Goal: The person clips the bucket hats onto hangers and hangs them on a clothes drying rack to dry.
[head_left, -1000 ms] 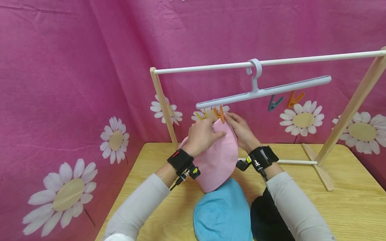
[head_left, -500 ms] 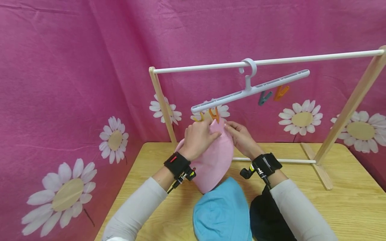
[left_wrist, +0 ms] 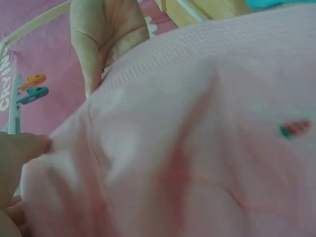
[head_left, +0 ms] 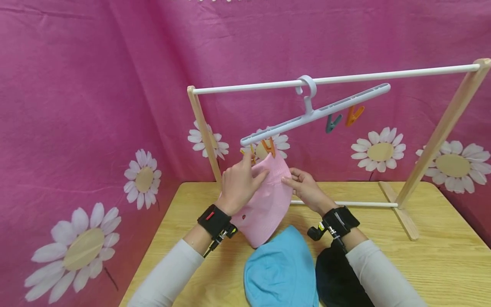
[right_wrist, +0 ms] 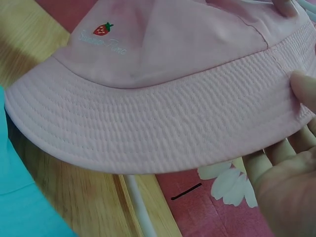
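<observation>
A pink bucket hat [head_left: 264, 200] with a small embroidered strawberry [right_wrist: 102, 29] hangs below the low left end of a pale hanger [head_left: 314, 114]. An orange clothespin [head_left: 269, 147] grips the hat's top edge, and a yellow clothespin [head_left: 252, 154] sits just left of it. With its thumb across the front, my left hand [head_left: 238, 183] holds the hat's upper left part, its fingertips near the yellow clothespin. My right hand [head_left: 307, 190] pinches the right side of the brim, thumb in front and fingers behind, as the right wrist view shows.
A white rod [head_left: 360, 78] on a wooden stand [head_left: 441, 136] carries the hanger. Grey [head_left: 333, 123] and orange [head_left: 354, 115] clothespins hang under its right half. Blue [head_left: 281, 270] and black [head_left: 341, 277] hats lie on the wooden table [head_left: 441, 260]. A pink floral curtain [head_left: 96, 106] stands behind.
Both hands have come lower on the hat, the left one also leftward. The hanger has slid left and tilts more steeply. The strawberry now shows in the head view.
</observation>
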`<state>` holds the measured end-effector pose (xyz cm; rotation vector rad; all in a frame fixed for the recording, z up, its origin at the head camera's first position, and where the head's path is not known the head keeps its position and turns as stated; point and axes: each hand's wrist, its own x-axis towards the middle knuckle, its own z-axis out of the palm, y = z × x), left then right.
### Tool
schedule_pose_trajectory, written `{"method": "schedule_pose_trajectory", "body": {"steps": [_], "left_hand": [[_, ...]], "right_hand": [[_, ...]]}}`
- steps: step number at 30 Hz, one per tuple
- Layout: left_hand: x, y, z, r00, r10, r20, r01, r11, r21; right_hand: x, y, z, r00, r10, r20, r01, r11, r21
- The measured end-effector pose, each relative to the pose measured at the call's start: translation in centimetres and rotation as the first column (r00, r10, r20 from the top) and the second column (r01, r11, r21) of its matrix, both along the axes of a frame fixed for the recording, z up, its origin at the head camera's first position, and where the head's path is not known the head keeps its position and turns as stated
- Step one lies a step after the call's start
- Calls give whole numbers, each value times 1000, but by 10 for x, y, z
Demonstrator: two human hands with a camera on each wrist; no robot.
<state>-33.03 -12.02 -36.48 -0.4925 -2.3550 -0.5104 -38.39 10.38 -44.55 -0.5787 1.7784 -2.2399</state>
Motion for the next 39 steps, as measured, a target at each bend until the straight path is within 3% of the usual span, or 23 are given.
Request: {"method": "schedule_pose_trajectory", "body": {"steps": [4,6,10,12,15,17,19,22,26,33,39], "left_hand": [[2,-12,-8,999,28,-16,-27,997,70],[2,-19,-13,1000,22,21,-24,993,118],[4,-33,-27,984,-91,152,47,961,273],[6,-40,-36,960,-180,214,84,916,391],[7,-49,-51,917,-293,271,92,815,572],[8,-55,-60,897,-331,292,62,749,660],[10,-61,-69,887,-343,310,28,708,705],[13,-70,-82,885,-323,337,-17,699,715],[13,-78,-97,887,-325,326,-19,681,732],[10,-89,-120,907,-324,268,-6,627,779],[8,-93,-130,919,-322,227,-2,573,820]], "right_hand": [[0,-1,-2,1000,3,7,-3,999,-34],[0,-2,-4,1000,4,16,-3,998,-60],[-2,-5,-8,1000,7,26,-4,994,-109],[-2,-5,-10,1000,5,29,-1,993,-122],[-2,-5,-11,1000,-1,30,5,992,-127],[-2,-6,-11,999,-10,37,14,992,-127],[-1,-5,-12,999,-14,45,19,992,-128],[-1,-5,-12,998,-19,58,26,991,-132],[-1,-6,-15,998,-27,61,35,991,-132],[0,-4,-24,997,-25,72,34,992,-118],[2,-3,-32,996,-41,77,49,992,-112]]}}
